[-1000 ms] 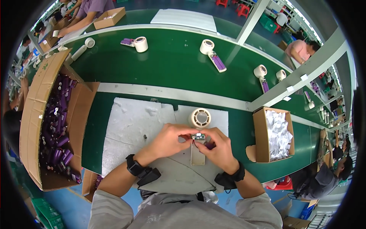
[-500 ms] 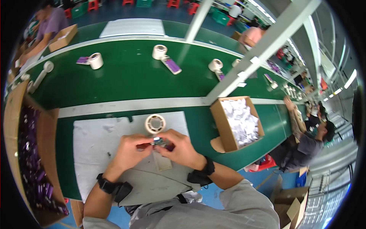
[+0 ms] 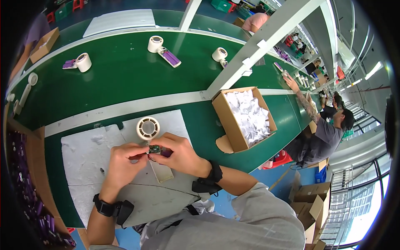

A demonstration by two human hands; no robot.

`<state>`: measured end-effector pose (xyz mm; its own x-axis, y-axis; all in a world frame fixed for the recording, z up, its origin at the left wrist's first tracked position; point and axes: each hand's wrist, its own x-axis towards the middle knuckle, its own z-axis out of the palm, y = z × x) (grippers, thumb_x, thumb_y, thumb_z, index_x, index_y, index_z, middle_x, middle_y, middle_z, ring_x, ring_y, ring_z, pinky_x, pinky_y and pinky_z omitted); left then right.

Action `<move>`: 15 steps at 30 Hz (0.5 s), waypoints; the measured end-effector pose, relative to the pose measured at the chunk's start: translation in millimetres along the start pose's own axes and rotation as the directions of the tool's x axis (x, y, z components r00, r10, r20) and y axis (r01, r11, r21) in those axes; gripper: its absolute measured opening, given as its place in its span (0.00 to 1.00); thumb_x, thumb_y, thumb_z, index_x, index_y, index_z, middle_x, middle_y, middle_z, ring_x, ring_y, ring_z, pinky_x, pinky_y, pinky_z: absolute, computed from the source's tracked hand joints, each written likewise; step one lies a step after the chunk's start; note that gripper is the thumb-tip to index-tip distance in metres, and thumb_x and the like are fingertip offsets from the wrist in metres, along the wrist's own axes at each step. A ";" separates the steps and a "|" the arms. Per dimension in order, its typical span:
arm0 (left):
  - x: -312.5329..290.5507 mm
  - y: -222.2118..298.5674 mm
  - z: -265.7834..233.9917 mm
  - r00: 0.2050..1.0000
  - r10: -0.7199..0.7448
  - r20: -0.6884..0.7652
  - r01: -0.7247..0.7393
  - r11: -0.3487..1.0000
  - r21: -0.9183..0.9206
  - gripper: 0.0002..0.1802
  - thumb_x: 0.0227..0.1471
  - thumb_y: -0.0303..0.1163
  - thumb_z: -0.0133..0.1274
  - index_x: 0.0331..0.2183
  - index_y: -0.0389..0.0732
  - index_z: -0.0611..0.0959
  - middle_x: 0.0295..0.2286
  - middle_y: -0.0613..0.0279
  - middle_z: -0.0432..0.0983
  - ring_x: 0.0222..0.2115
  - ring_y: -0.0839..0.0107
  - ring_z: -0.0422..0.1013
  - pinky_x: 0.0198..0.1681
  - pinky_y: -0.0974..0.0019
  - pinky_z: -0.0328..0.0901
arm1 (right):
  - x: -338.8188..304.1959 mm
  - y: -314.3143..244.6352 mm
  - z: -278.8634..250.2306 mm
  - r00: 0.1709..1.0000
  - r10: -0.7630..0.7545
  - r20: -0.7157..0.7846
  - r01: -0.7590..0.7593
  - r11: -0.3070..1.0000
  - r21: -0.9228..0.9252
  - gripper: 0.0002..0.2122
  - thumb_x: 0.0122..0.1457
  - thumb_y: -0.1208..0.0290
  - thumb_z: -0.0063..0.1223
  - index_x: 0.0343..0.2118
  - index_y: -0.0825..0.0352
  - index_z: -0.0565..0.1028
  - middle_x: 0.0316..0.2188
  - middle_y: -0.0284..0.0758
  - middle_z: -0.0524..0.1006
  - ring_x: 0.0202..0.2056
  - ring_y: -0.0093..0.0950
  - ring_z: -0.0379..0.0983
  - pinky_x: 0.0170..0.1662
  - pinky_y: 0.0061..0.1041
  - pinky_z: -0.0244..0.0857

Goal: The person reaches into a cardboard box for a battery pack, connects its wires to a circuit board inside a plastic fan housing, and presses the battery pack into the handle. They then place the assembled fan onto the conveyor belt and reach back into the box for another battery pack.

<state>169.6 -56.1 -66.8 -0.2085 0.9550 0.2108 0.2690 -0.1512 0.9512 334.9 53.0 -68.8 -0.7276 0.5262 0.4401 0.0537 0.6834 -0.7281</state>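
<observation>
A small green circuit board is held up between my two hands, over a white handheld-fan housing. My right hand grips the board between thumb and fingers, with a purple part showing inside its curl. Pinched closed, my left hand meets the board's left edge; whatever lies between its fingertips is too small to make out. Beyond my fingers lies the housing's round ringed head, and its open white handle extends toward me below them. My fingers cover the joint between head and handle.
Grey foam sheets cover the bench. A carton of white paper pieces stands right, a carton of purple parts left. Fan units lie on the green belt beyond a metal rail. A co-worker sits at right.
The view has swung right, so the bench things sit further left and higher. The board's green face now shows more plainly between my fingers. Fan units on the belt keep roughly their places.
</observation>
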 end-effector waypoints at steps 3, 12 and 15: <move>-1.1 -1.3 2.7 1.000 -0.013 0.003 0.013 1.000 0.006 0.14 0.42 0.12 0.56 0.35 0.30 0.83 0.29 0.55 0.79 0.28 0.70 0.78 0.31 0.72 0.73 | -2.1 1.2 -2.1 1.000 -0.022 -0.020 0.021 1.000 -0.012 0.14 0.44 0.74 0.68 0.36 0.65 0.78 0.29 0.34 0.78 0.24 0.23 0.77 0.27 0.20 0.71; -0.5 -4.5 -3.6 0.999 -0.048 0.011 0.048 0.999 0.007 0.12 0.43 0.15 0.57 0.35 0.32 0.84 0.28 0.54 0.80 0.28 0.71 0.78 0.32 0.72 0.74 | -1.2 -6.6 3.2 0.996 0.085 -0.010 -0.084 0.995 0.046 0.14 0.44 0.74 0.68 0.36 0.66 0.79 0.28 0.34 0.78 0.23 0.22 0.76 0.26 0.20 0.70; -2.2 -1.2 -7.1 0.997 -0.071 -0.016 0.072 0.995 0.067 0.11 0.43 0.16 0.58 0.34 0.32 0.84 0.28 0.54 0.80 0.27 0.71 0.78 0.32 0.72 0.73 | 1.6 -9.7 1.2 0.994 0.105 0.012 -0.105 0.992 0.064 0.14 0.45 0.74 0.68 0.36 0.67 0.79 0.27 0.34 0.78 0.23 0.20 0.75 0.26 0.18 0.69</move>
<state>163.1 -59.8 -66.9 -0.2422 0.9592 0.1459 0.3158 -0.0642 0.9467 332.4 46.6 -61.7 -0.7264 0.5885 0.3549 0.0863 0.5904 -0.8025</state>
